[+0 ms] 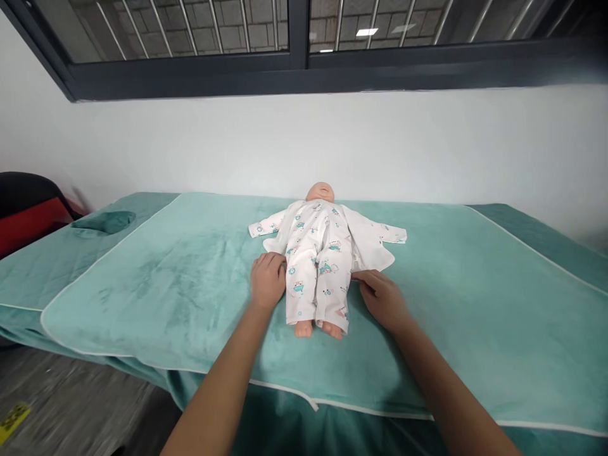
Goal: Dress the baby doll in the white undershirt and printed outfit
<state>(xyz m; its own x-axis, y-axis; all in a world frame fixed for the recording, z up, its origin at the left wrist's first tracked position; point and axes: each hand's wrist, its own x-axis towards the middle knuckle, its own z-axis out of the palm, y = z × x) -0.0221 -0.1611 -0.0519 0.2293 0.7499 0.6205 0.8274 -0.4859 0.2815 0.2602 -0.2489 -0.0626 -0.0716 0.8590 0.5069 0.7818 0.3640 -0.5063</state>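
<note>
A baby doll (320, 190) lies on its back, head towards the wall and feet towards me. It wears a white long-sleeved jacket (373, 244), spread open to both sides. White printed trousers (304, 278) cover its legs and reach up over its chest; bare feet (303, 329) stick out of the cuffs. My left hand (268, 278) is closed at the trousers' left edge, its fingertips partly hidden. On the other side my right hand (384, 299) pinches the trousers' right edge near the jacket hem.
Under the doll a teal sheet with white piping (166, 285) covers a bed against a white wall (266, 145). An oval opening (105, 223) is at the bed's left end, beside a red and black chair (33, 212). Above is a barred window (304, 38).
</note>
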